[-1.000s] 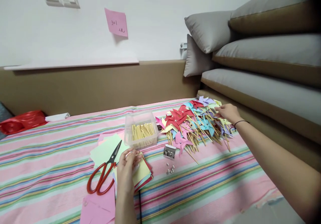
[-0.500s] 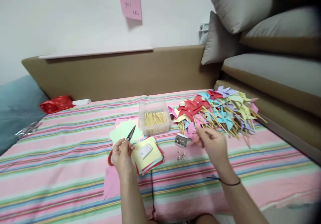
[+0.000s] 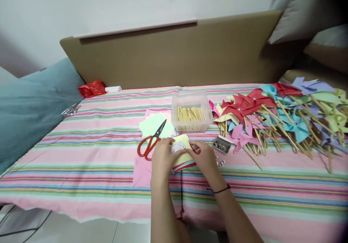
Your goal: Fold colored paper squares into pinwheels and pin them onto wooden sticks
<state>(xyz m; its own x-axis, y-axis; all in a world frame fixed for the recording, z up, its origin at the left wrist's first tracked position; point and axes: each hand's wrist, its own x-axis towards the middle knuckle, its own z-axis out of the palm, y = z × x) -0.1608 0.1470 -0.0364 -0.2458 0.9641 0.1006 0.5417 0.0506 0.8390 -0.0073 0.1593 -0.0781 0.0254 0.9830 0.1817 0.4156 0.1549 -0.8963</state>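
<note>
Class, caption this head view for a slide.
Left hand and right hand on a coloured paper stack, red scissors and pinwheels alongside.

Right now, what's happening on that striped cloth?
A person has both hands on a stack of coloured paper squares on the striped cloth: left hand at its left edge, right hand at its right. Whether they grip it or only rest on it is unclear. Red-handled scissors lie just left of the stack, a clear box of wooden sticks behind it, a pile of paper pinwheels to the right.
</note>
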